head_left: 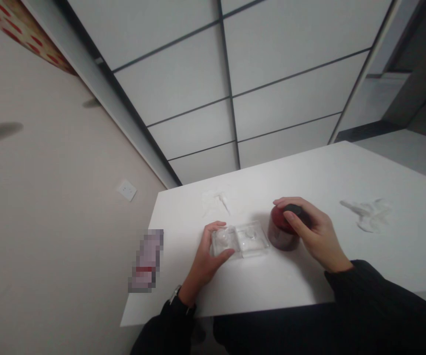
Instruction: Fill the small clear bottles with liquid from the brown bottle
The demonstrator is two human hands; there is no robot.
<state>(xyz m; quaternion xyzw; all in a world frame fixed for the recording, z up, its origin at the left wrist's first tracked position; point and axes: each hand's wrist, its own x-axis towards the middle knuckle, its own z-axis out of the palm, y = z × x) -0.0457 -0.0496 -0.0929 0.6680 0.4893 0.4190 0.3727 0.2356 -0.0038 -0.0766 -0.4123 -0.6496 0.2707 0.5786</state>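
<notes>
Here, red jar (pixel 282 231) under right hand's (pixel 314 229) grip.

Dim, soft focus, wide-angle warping at edges.

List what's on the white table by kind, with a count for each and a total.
Clear plastic container, held by the left hand: 1
Dark red jar with a black lid, under the right hand: 1
Crumpled clear wrap pieces: 2
Total: 4
</notes>
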